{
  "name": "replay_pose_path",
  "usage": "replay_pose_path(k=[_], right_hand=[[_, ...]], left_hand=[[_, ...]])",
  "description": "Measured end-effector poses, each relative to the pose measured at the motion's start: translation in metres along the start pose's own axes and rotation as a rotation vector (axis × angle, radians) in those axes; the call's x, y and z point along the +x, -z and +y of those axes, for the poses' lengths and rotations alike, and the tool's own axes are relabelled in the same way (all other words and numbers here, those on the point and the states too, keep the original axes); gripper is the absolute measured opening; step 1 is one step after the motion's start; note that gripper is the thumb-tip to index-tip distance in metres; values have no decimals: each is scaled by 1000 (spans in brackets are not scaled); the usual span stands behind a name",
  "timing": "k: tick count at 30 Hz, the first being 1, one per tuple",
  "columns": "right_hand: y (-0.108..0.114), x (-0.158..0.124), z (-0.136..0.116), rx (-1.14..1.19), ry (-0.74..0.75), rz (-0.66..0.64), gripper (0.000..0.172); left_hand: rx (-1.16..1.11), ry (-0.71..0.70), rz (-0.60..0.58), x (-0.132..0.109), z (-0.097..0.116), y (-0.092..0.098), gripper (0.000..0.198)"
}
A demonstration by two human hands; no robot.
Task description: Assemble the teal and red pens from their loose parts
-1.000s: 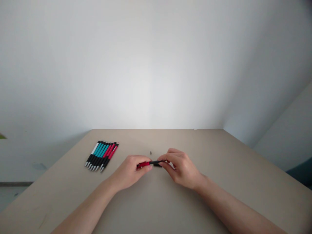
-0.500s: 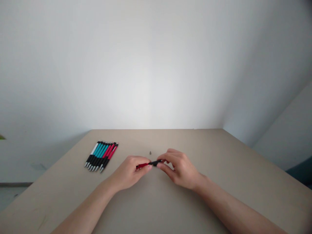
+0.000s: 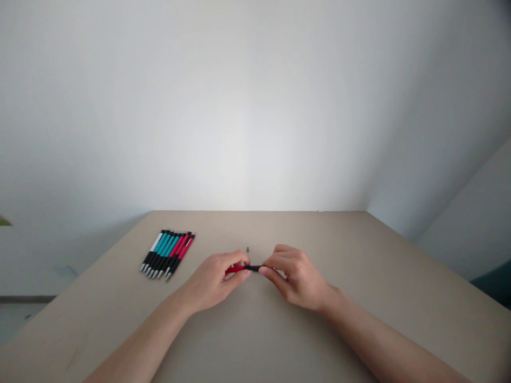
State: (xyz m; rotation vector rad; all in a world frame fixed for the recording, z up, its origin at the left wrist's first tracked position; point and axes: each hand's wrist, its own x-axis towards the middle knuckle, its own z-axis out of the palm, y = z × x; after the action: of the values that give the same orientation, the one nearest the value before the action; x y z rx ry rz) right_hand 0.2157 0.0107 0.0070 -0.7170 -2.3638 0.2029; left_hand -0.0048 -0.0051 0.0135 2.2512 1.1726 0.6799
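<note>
A red and black pen (image 3: 235, 269) lies level between my two hands, over the middle of the table. My left hand (image 3: 219, 277) is closed on its red barrel with thumb and fingers. At the black end, the thumb and fingertips of my right hand (image 3: 293, 274) pinch the pen; its tip is hidden by them. Just beyond the pen stands or lies a small grey pointed piece (image 3: 248, 249), perhaps a pen tip, touched by neither hand.
To the left, a row of several pens (image 3: 167, 254) with white, teal and red barrels and black grips lies slanted, side by side. The beige table (image 3: 255, 335) meets a white wall (image 3: 255, 106) at its far edge.
The pen has turned from a slight tilt to nearly level. My right fingers have closed in around its black end, and the left index finger has lifted and bent a little.
</note>
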Motion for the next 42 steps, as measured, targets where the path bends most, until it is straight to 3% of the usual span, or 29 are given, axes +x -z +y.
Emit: replay_pose_path(k=[2, 7, 15, 25, 32, 37, 42], right_hand=[[0, 0, -1, -3, -8, -11, 29], [2, 0, -4, 33, -44, 14, 12], [0, 0, -2, 50, -13, 22, 18], [-4, 2, -2, 50, -10, 12, 22], [0, 2, -6, 37, -38, 20, 12], [-1, 3, -5, 21, -6, 5, 15], [-2, 4, -6, -10, 28, -34, 32]], left_hand=[[28, -9, -12, 0, 0, 0, 20], [50, -23, -25, 0, -1, -1, 23], [51, -12, -14, -1, 2, 0, 16], [111, -29, -6, -1, 4, 1, 22], [128, -36, -6, -1, 3, 1, 31], [140, -24, -11, -2, 3, 2, 33], [142, -6, -5, -2, 4, 1, 18]])
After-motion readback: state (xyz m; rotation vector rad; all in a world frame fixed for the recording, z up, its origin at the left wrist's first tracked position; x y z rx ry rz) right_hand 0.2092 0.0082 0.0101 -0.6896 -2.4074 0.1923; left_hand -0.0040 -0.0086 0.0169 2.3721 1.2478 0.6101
